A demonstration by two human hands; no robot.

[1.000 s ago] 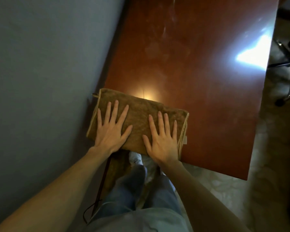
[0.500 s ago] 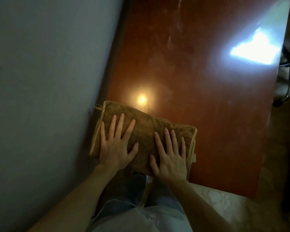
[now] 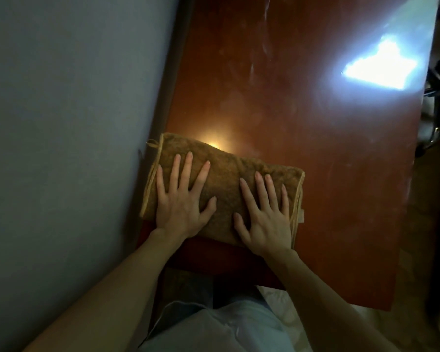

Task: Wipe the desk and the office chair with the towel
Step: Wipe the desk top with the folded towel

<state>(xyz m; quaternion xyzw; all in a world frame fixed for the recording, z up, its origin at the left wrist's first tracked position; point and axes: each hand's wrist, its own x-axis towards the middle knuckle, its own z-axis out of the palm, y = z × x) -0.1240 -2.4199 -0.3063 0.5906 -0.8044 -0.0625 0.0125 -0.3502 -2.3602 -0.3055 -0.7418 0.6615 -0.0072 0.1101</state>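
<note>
Beneath flat, spread fingers (image 3: 188, 171) of left hand (image 3: 181, 208) and right hand (image 3: 266, 221), towel (image 3: 225, 177) on desk (image 3: 315, 153).

Towel (image 3: 226, 174) on desk (image 3: 315, 161), beside wall (image 3: 69, 123)

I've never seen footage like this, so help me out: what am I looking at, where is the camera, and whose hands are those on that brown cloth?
There is no machine here. A person wears a camera on the head, so the picture looks down along their own arms. The left hand and the right hand lie flat with fingers spread on a folded brown towel. They press on it and do not grip it. The towel lies on a reddish-brown desk, near the end closest to the person and beside a grey wall. The bright patch is light reflecting off the desk. At the far right edge, metal parts of what looks like the office chair show.
</note>
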